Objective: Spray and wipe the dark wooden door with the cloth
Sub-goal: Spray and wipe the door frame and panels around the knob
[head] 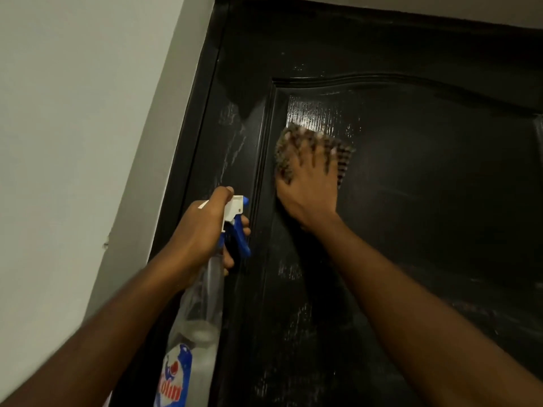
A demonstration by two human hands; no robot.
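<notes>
Right hand [308, 186] lies flat against the door [426, 201], palm down and opened wide. Its fingers [315, 149] are straight, fanned apart and pointing up, and they press the cloth [283, 155] onto the wood. The cloth is a striped, brownish rag. It shows past the fingertips and on both sides of the hand, and motion blurs its edges. It sits in the upper left corner of the door's recessed panel, just beside the moulding and below the panel's curved top edge.

Left hand [199, 230] is closed round the neck of the bottle [202, 318]. The thumb lies over the top of the white spray head [236, 205] and a fingertip rests on the front of the blue trigger [242, 243]; the other fingers curl under it. I cannot tell whether the trigger is squeezed. The nozzle points at the door's left stile, close to the wood but not touching it. The bottle is clear plastic and hangs down along the forearm. Low on it is a blue and red label [174, 377].

Pale wet streaks and droplets mark the door above the cloth, on the stile above the spray head and lower down between the two arms. The dark frame [199, 113] runs along the door's left side, and beyond it is a light grey wall [73, 142].
</notes>
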